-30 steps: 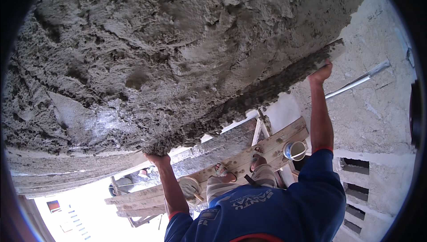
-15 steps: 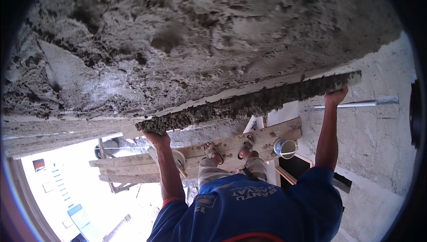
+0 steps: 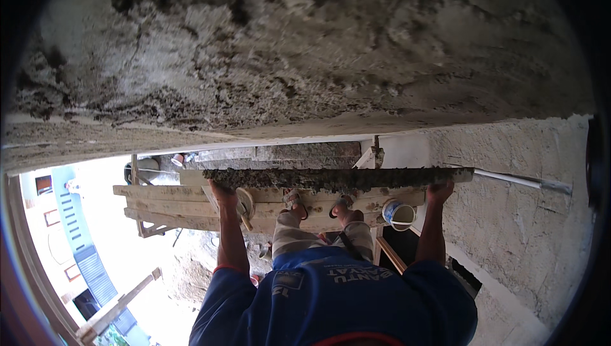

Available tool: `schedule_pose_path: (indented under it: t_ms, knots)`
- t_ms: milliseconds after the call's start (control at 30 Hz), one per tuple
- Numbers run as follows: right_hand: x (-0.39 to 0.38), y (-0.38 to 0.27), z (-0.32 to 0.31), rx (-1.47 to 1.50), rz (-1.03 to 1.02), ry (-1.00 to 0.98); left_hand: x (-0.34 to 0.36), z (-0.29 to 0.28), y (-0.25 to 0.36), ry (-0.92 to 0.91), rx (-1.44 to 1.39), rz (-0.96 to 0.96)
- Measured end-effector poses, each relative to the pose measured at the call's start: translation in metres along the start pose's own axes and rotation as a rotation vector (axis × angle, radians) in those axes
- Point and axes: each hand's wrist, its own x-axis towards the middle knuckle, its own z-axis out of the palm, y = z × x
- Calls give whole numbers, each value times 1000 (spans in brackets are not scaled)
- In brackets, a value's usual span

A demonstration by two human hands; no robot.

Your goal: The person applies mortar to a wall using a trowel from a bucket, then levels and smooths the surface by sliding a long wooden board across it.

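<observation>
Board (image 3: pixel 190 178): A long, pale straight board stretches nearly level across the person's front, well apart from the plaster and above the planks in the line of sight.
Mortar (image 3: pixel 331 179): Dark, lumpy and wet-looking, it coats the board's visible length between two bare, pale ends, its lower edge ragged.
Left grip (image 3: pixel 223 194): Closed on the board near its left end, the bare tip jutting past the knuckles; the fingertips are hidden.
Right grip (image 3: pixel 440 191): Closed on the board near its right end, level with the other; the fingertips are hard to make out.
Plaster (image 3: pixel 286 72): Rough, grey and pitted, it fills the upper part of the view, blurred in places.
Planks (image 3: pixel 162 210): Weathered timber lies side by side beneath the worker, whose sandalled feet (image 3: pixel 293 201) stand on it, partly covered by the board.
Bucket (image 3: pixel 400 213): Blue and white, tilted in view, it sits at the planks' right end, near the right grip.
Tub (image 3: pixel 245 201): Round and pale, it shows just beside the left forearm, a wooden handle (image 3: pixel 247 221) at its edge.
Pipe (image 3: pixel 508 178): A white length runs along the rough right wall (image 3: pixel 503 238), beyond the board's right end.
Shirt (image 3: pixel 350 295): Blue, with red trim.
</observation>
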Motion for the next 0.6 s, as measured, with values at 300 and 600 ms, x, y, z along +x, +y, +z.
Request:
schedule_pose_path:
  t_ms: [300,600]
  knots:
    - [-20,35,-77,-93,44,28,3,-69,-27,18,-1,-43]
    - [-26,60,-117,-36,182,45,22,-105,-42,248,107,-116]
